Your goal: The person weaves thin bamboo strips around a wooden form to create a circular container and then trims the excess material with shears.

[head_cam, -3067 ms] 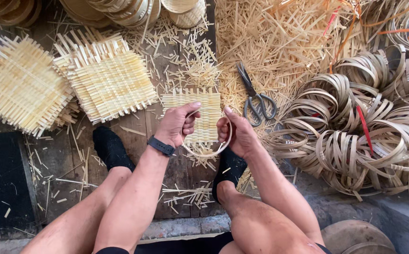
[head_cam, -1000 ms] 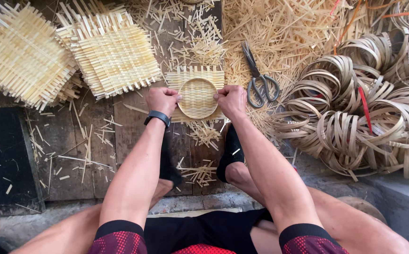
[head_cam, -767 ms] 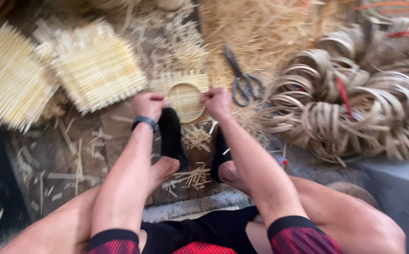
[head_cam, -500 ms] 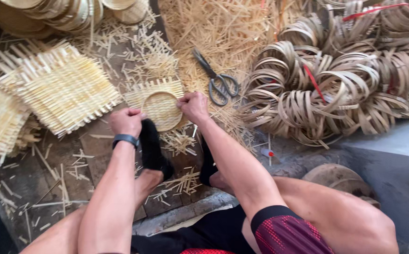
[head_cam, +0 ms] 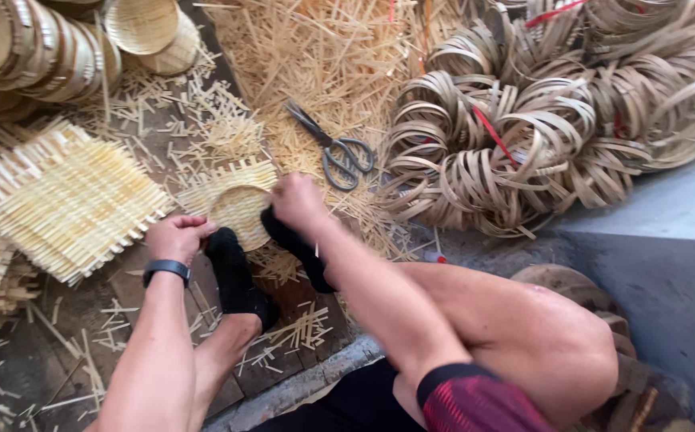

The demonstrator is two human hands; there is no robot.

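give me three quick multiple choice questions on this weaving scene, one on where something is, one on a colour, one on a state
1. Where do the scissors lie?
A. on the loose straw beside the coiled strips
B. on the stacked woven squares
C. in the left hand

2. What colour is the band on the left wrist?
A. white
B. black
C. yellow

3. How is the small woven mat with a round hoop held?
A. lying untouched
B. hanging from a hook
C. gripped by both hands, by the feet

Answers: 1 A, they rest on straw left of the coils. 2 B, the band is dark. 3 C, left hand and right hand hold its edges.
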